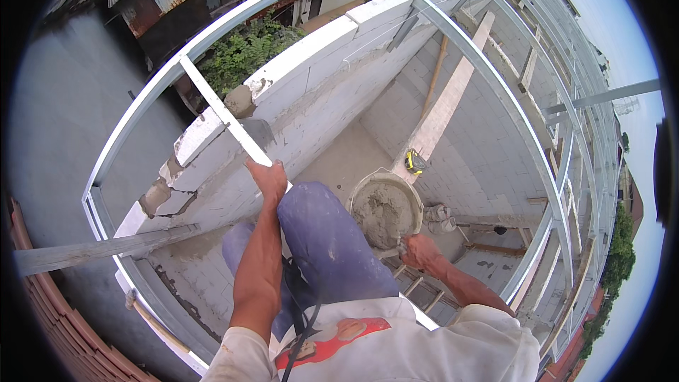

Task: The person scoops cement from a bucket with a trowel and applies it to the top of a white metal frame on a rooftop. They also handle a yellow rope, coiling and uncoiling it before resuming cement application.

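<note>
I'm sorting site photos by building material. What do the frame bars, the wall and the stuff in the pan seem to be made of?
Frame bar gripped by the left hand: probably light galvanized steel, pale grey with a dull sheen and thin straight edges. Wall: likely lightweight concrete blocks, chalky white with visible joints and broken corners. Pan, held by the right hand: holds what looks like wet cement mortar, grey and lumpy.

We are losing the ladder (417,290) behind the knee (332,240); the right hand (419,251) is hiding the bucket's (385,205) near rim.
</note>
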Demonstrator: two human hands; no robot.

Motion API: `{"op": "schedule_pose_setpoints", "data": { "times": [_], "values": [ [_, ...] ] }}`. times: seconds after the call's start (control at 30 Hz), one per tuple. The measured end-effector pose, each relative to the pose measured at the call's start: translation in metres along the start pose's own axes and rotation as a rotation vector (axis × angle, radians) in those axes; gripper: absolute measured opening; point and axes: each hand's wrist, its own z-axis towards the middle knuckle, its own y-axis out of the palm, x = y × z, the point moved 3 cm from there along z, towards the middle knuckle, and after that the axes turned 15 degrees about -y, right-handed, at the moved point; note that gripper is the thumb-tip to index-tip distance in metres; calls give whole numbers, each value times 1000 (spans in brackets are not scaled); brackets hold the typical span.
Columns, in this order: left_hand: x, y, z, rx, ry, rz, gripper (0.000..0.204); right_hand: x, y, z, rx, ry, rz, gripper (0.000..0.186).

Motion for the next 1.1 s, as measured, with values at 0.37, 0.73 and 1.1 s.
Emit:
{"op": "schedule_pose_setpoints", "data": {
  "times": [0.37, 0.73, 1.1],
  "values": [
    [2, 3, -3, 6, -34, 24, 67, 39, 33, 12, 116, -124, 184, 33],
    [6, -2, -4, -24, -15, 39, 66, 27, 19, -15, -219, 546, 1530, 34],
    [-2, 2, 3, -20, 33, 30, 59, 19, 53, -50, -50, 494, 2187, 48]
  ]
}}
